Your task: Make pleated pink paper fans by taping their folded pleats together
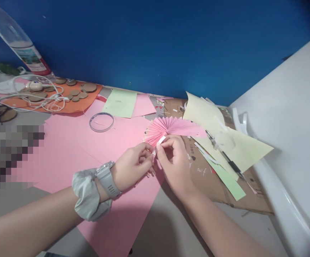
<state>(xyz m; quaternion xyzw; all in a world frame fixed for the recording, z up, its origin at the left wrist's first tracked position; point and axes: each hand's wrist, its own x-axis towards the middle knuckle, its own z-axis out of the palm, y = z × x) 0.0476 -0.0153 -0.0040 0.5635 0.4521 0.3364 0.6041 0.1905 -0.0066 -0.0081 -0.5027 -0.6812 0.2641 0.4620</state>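
Observation:
A pink pleated paper fan (168, 125) is spread in an arc just beyond my hands. My right hand (176, 166) pinches a small white strip (161, 140) between thumb and forefinger, against the fan's lower edge. My left hand (133, 164), with a grey watch and a pale scrunchie at the wrist, has its fingers curled in on the fan's lower left end. Its fingertips meet the strip's lower end, and their exact grip is partly hidden. Large pink paper sheets (71, 153) lie beneath the hands.
A tape roll (101, 122) lies left of the fan. Cardboard (205, 189), pale yellow paper (240, 146), a green strip (230, 180) and a pen (226, 155) are at right. Far left are a bottle (29, 53), white cable (55, 98) and cardboard discs (88, 87) on orange paper.

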